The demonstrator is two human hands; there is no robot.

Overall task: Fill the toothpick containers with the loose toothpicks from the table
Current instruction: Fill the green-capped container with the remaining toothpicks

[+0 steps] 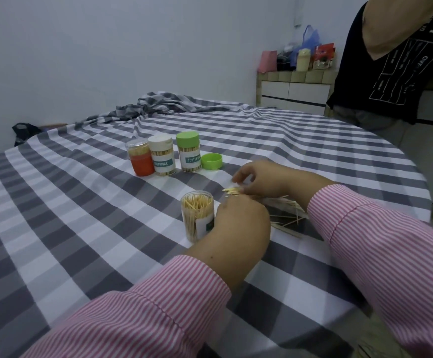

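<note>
Her right hand (258,180) is pinching a bundle of toothpicks (232,191) while her left hand (238,226) is gripping the open clear toothpick container (197,215).

An open clear container (197,215), labelled and nearly full of upright toothpicks, stood near the table's front. Behind it stood three more in a row: an orange-labelled clear-lidded container (139,160), a white-lidded container (162,156) and a green-lidded container (189,151). A loose green lid (211,161) lay beside the last. Loose toothpicks (286,218) lay scattered to the right.
</note>
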